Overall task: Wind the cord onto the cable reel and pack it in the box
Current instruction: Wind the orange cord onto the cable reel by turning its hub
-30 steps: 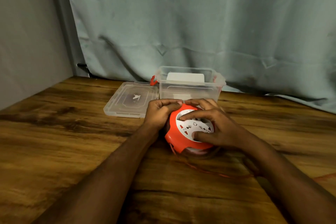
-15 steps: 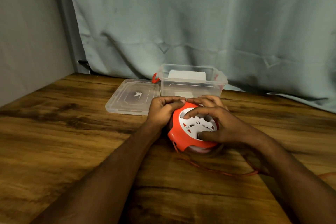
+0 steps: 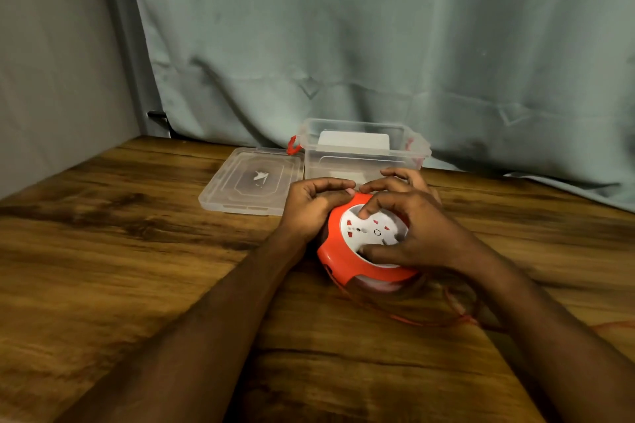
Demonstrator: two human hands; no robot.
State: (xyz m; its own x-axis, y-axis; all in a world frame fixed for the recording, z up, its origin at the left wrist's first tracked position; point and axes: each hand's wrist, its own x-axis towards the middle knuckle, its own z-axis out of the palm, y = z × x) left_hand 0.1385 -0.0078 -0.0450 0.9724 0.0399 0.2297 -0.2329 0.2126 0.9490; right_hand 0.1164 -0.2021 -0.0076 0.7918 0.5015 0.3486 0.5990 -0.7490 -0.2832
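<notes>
An orange cable reel (image 3: 338,256) with a white socket face lies tilted on the wooden table (image 3: 137,285). My left hand (image 3: 311,204) grips its far left rim. My right hand (image 3: 409,227) curls over the white face, thumb on the near edge and fingertips on the far side. A thin orange cord (image 3: 412,319) trails from under the reel across the table toward the right. The clear plastic box (image 3: 364,151) stands open just behind the reel, with a white object inside.
The box's clear lid (image 3: 251,182) lies flat to the left of the box. A grey-green curtain (image 3: 378,45) hangs along the back and a grey wall (image 3: 51,62) closes the left side.
My right hand's fingers have shifted round on the white socket face, as if turning it. The cord on the table lies slightly differently. The left hand keeps its grip.
</notes>
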